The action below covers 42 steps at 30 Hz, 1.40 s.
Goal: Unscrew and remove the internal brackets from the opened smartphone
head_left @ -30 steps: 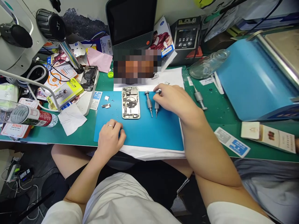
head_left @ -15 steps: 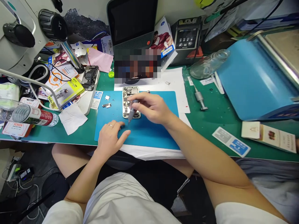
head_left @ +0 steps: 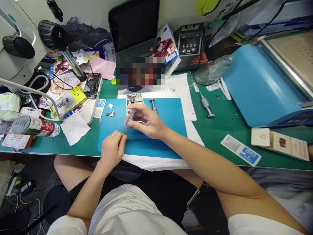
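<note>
"Above the blue mat (head_left: 156,147), right hand (head_left: 150,121): holding what?"

"Grey screwdriver (head_left: 130,121), pinched between thumb and fingers. Slanted, tip down toward the left hand (head_left: 112,146)."

"Left hand's state?"

"Curled, near the mat's close left part, thumb alongside index finger. Driver tip right at its fingertips. Whether they pinch it, cannot tell; too small."

"Position of the phone (head_left: 135,98)?"

"On the mat, toward the far edge. Opened, pale frame, inner components bare. Right hand and screwdriver cover its lower part from this view."

"Other tools?"

"Second screwdriver (head_left: 153,104) on the mat, just right of the phone, lower end hidden. Third screwdriver (head_left: 206,106) on the green table (head_left: 220,124), right of the white paper (head_left: 184,98), near a glass jar (head_left: 212,71)."

"Left of the phone?"

"Small metal part (head_left: 110,114) on the mat, apart from the phone. Off the mat's left edge, white tissue (head_left: 75,129) on the table; plastic bottle (head_left: 41,126) beside it, on its side."
</note>
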Each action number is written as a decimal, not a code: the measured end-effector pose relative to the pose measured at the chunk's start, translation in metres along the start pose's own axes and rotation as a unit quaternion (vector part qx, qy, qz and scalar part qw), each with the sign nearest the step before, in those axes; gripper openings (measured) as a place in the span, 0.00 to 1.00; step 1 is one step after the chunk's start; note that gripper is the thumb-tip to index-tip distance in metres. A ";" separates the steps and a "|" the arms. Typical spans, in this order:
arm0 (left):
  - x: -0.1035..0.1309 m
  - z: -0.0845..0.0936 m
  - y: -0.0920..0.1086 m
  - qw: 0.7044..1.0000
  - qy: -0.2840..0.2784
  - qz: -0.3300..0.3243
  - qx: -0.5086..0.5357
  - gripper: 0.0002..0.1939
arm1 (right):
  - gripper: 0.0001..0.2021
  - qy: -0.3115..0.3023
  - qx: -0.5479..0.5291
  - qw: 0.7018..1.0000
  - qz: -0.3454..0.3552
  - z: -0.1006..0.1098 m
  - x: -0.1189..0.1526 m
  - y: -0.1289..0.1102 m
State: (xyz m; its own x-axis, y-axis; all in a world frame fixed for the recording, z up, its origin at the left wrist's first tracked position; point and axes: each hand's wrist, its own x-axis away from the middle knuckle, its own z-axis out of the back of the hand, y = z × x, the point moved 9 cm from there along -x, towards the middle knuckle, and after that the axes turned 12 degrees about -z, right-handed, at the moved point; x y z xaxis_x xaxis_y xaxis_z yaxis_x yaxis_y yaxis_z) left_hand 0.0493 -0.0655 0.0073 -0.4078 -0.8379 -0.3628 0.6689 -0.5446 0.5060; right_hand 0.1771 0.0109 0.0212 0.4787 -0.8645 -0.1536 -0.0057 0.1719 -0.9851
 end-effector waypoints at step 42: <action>-0.037 0.044 -0.003 0.997 0.052 -0.051 -0.021 0.09 | 0.22 0.228 0.135 0.953 0.150 0.038 0.005 -0.013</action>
State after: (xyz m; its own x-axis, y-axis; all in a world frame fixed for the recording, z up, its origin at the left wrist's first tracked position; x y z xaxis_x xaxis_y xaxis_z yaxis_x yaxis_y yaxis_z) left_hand 0.0355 -0.0347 0.0535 -0.4103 -0.7688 -0.4905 0.6532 -0.6231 0.4302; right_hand 0.2128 0.0218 0.0358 0.0602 -0.8622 -0.5030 0.1726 0.5053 -0.8455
